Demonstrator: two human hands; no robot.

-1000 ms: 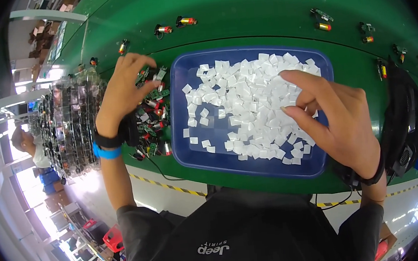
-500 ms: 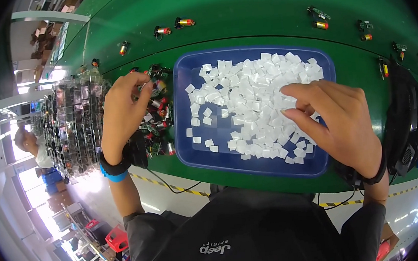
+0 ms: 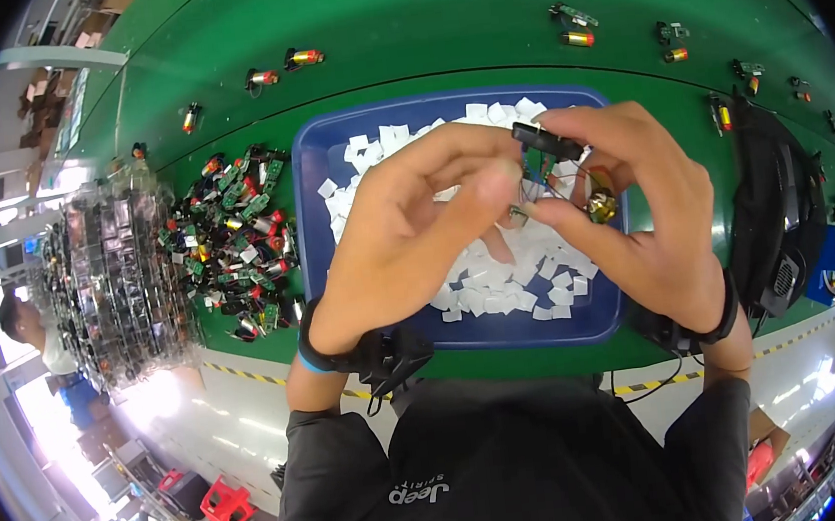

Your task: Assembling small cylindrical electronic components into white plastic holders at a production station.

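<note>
We have both hands raised together over the blue tray (image 3: 312,160), which sits on the green desk (image 3: 434,18) and is heaped with small white squares (image 3: 500,283). Our left hand (image 3: 405,237) is curled, its thumb and forefinger pinched on the thin wires of a small motor assembly (image 3: 570,175). Our right hand (image 3: 639,214) grips the same assembly from the other side, fingertips closed on its black end piece and the brass-coloured motor body against the palm side. The assembly hangs above the tray, clear of the white squares. To the left of the tray lies a pile of similar parts (image 3: 234,238) in red, green and black, and further left a stack of clear plastic trays (image 3: 108,280). A few loose motors (image 3: 303,59) lie along the far side of the desk.
</note>
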